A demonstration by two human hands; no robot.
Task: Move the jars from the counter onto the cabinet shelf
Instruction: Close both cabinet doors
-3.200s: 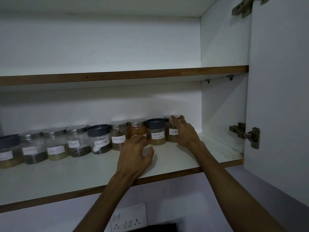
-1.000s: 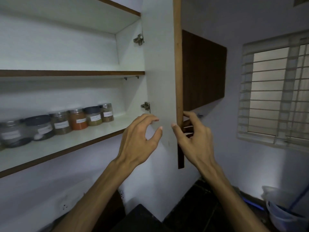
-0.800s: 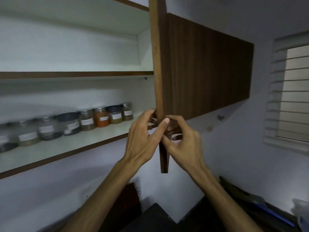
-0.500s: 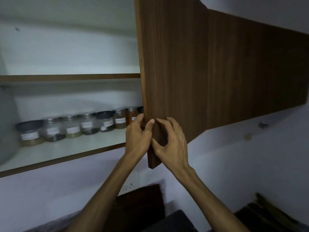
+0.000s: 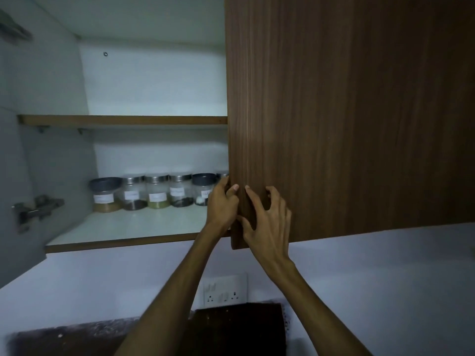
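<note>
Up on the lower white cabinet shelf (image 5: 123, 228) the clear glass jars with steel and dark lids (image 5: 154, 191) stand in a row, so the moving looks done. My left hand (image 5: 222, 205) curls round the edge of the brown wood-grain cabinet door (image 5: 334, 111); my right hand (image 5: 267, 219) presses it with spread, bent fingertips. White jar labels are too blurred to read.

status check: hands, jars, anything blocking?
Left hand grips brown wooden cabinet door edge; right hand fingertips on its face. Labelled glass jars rowed on lower white shelf. Door hides row's right end.
</note>
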